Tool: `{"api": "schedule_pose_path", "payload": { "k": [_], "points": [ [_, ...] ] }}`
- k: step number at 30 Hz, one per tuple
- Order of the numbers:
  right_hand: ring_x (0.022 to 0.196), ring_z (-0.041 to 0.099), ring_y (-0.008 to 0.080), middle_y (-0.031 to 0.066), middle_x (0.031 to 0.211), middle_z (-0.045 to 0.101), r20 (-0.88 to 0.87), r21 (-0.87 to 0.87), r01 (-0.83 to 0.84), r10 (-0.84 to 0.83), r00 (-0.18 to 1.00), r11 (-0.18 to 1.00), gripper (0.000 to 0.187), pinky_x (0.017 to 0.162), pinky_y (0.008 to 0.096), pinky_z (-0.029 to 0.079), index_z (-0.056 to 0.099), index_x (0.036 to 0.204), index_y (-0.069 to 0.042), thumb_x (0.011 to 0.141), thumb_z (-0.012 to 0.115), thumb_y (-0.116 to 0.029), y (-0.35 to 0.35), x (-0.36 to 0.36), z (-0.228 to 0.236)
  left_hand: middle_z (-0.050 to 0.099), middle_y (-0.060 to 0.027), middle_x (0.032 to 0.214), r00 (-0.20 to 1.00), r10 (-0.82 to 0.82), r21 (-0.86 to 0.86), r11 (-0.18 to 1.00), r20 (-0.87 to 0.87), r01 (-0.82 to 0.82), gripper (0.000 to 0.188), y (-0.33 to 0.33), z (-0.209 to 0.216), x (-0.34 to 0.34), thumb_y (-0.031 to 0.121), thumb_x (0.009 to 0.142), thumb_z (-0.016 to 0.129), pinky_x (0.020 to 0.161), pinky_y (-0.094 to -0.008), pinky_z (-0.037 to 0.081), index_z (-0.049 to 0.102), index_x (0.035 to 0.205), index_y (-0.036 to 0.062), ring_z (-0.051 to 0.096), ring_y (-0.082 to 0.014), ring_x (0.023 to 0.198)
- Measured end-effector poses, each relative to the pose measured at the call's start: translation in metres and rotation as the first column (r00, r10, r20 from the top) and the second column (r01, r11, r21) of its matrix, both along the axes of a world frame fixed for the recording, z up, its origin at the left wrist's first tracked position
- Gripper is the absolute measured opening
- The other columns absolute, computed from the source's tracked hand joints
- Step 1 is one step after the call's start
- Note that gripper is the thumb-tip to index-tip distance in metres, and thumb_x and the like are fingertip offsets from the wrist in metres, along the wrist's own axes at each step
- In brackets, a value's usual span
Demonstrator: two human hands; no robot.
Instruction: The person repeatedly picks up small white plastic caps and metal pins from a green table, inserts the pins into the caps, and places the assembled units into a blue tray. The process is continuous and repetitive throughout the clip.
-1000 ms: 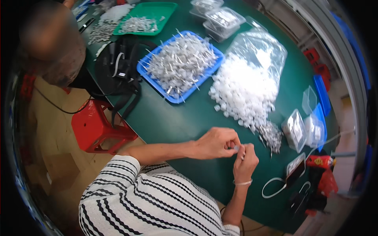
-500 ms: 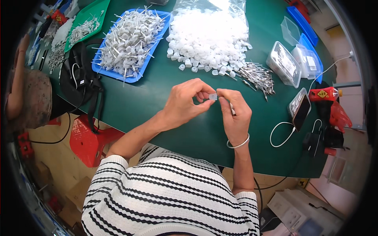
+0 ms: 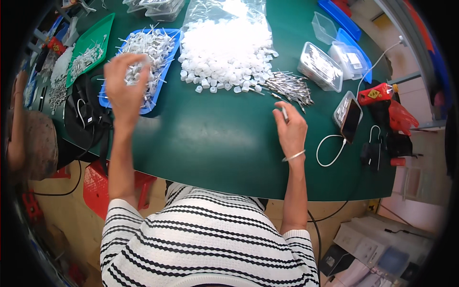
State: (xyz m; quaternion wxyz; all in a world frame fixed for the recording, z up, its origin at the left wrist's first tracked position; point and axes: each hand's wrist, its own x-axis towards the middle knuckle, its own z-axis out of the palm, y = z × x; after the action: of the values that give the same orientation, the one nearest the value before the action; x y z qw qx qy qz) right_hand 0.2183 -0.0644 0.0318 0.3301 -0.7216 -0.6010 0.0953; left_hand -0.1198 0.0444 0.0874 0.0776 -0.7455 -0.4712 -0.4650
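My left hand (image 3: 123, 91) is raised over the blue tray (image 3: 165, 79), which is heaped with white caps fitted on thin metal pins (image 3: 158, 48). Motion smears its fingers; thumb and forefinger curve toward each other, and whether a piece is between them I cannot tell. Well to the right, my right hand (image 3: 292, 134) is just above the green table, its fingers curled round a slim silver-white rod (image 3: 285, 115). Beyond that hand lies a pile of loose metal pins (image 3: 292, 88). Left of these pins spreads a large heap of white plastic caps (image 3: 224, 52), partly inside a clear bag.
Clear plastic boxes (image 3: 319, 67) and a phone (image 3: 350, 122) with a white cable are at the right. A black bag (image 3: 79, 110) and a green tray (image 3: 100, 36) are at the left. A red stool (image 3: 95, 186) stands below the table edge (image 3: 210, 190).
My hands, together before at a white cap, have parted. The left has swung left to the blue tray; the right has stayed at the right with the rod. The view has shifted.
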Motion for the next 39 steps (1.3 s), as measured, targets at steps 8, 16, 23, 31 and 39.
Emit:
{"api": "schedule_pose_path", "payload": {
  "k": [8, 16, 23, 31, 39],
  "points": [
    [0.074, 0.062, 0.0350, 0.0108, 0.089, 0.057, 0.292, 0.052, 0.027, -0.041, 0.956, 0.998, 0.010, 0.065, 0.0436, 0.049, 0.065, 0.094, -0.009, 0.084, 0.066, -0.013, 0.037, 0.020, -0.031, 0.058, -0.0133, 0.123, 0.964, 0.184, -0.035, 0.980, -0.190, -0.194, 0.040, 0.038, -0.023, -0.042, 0.013, 0.079, 0.071, 0.101, -0.0403, 0.036, 0.063, 0.118, 0.0110, 0.050, -0.0312, 0.117],
    [0.074, 0.062, 0.0319, 0.0125, 0.085, 0.061, -0.182, -0.033, -0.184, 0.175, 0.968, 0.982, 0.011, 0.065, 0.0386, 0.048, 0.064, 0.089, -0.005, 0.082, 0.068, -0.012, -0.011, -0.022, 0.015, 0.066, -0.0088, 0.099, 0.696, -0.455, -0.403, 0.585, 0.556, 0.704, 0.025, -0.068, -0.038, 0.107, 0.001, 0.081, 0.069, 0.071, -0.0252, 0.051, 0.065, 0.106, 0.0004, 0.063, -0.0140, 0.083],
    [0.070, 0.063, 0.0245, 0.0113, 0.080, 0.065, -0.475, -0.095, -0.341, 0.259, 0.841, 0.935, 0.013, 0.062, 0.0337, 0.048, 0.064, 0.094, -0.004, 0.084, 0.066, -0.012, -0.023, -0.033, -0.002, 0.066, -0.0046, 0.084, 0.616, -0.184, -0.589, 0.185, 0.765, 0.787, 0.010, -0.067, -0.075, 0.129, 0.009, 0.087, 0.068, 0.064, -0.0205, 0.049, 0.067, 0.090, -0.0009, 0.060, -0.0069, 0.071],
    [0.055, 0.040, -0.0003, -0.0003, 0.086, 0.067, -0.760, 0.056, -0.190, 0.165, 0.629, 0.980, 0.031, 0.049, 0.0177, 0.033, 0.066, 0.112, -0.006, 0.081, 0.069, 0.001, -0.019, -0.019, -0.001, 0.066, -0.0045, 0.082, 0.361, 0.129, -0.380, 0.191, 0.924, 0.905, 0.015, -0.050, -0.061, 0.145, 0.010, 0.090, 0.065, 0.061, -0.0212, 0.050, 0.061, 0.101, 0.0013, 0.061, -0.0082, 0.069],
    [0.053, 0.035, -0.0001, -0.0009, 0.085, 0.063, -0.658, 0.320, 0.081, 0.160, 0.736, 0.944, 0.013, 0.047, 0.0178, 0.027, 0.065, 0.097, -0.003, 0.084, 0.068, -0.001, -0.014, -0.038, -0.016, 0.065, -0.0062, 0.085, 0.541, -0.081, -0.482, 0.359, 0.837, 0.799, 0.012, -0.037, -0.075, 0.157, 0.009, 0.090, 0.063, 0.062, -0.0249, 0.049, 0.064, 0.101, 0.0029, 0.062, -0.0131, 0.074]
  ]
}}
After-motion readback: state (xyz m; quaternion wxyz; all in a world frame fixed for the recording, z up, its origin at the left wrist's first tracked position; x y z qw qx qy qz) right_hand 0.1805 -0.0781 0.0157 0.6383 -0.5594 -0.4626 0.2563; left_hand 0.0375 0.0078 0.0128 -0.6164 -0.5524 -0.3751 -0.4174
